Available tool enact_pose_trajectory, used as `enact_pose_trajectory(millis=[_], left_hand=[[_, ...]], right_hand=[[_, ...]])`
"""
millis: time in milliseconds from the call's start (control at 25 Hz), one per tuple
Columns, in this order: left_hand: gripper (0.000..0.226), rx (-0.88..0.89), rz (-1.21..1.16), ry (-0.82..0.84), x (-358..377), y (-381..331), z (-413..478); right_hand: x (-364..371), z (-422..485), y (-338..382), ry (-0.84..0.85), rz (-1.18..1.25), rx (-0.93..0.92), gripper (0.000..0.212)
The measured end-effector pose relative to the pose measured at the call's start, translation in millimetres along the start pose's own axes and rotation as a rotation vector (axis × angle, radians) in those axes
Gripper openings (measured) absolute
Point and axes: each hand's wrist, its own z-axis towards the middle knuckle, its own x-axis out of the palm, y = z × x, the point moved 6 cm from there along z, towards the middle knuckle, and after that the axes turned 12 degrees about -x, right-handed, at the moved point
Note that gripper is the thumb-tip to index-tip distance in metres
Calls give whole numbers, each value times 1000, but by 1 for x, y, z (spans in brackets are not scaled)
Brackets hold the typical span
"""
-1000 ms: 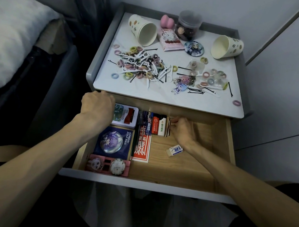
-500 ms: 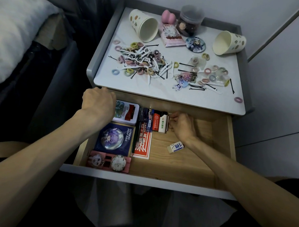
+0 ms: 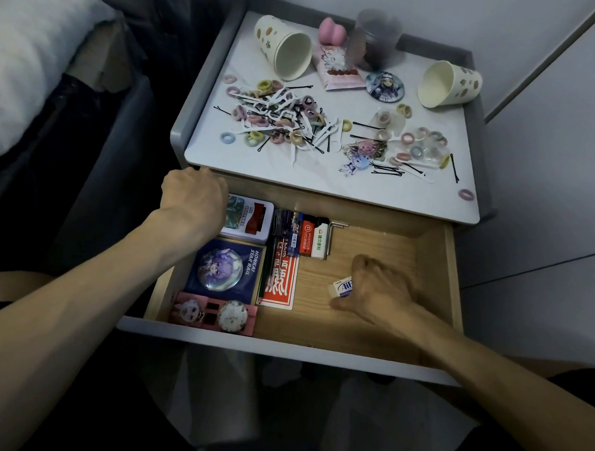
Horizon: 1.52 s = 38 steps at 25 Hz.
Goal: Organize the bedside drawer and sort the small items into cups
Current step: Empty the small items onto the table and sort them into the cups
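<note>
- In the drawer [image 3: 250, 342], the right hand [image 3: 380, 290] has left the lighters [image 3: 312, 239] and now pinches the eraser [image 3: 340, 287], likely the last stray.
- The left hand [image 3: 193, 197] stays curled over the tin [image 3: 252, 220], grip unclear.

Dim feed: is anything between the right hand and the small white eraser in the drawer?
Nothing visible: the right hand covers one end of the small white rectangular eraser, lying on the wooden drawer floor.
</note>
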Motion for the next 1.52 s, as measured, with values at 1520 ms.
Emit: enact_pose_trajectory(millis=[1520], left_hand=[[27, 14, 16, 2, -3, 0, -9]], right_hand=[[-27, 45, 2, -462, 359, -202, 60]])
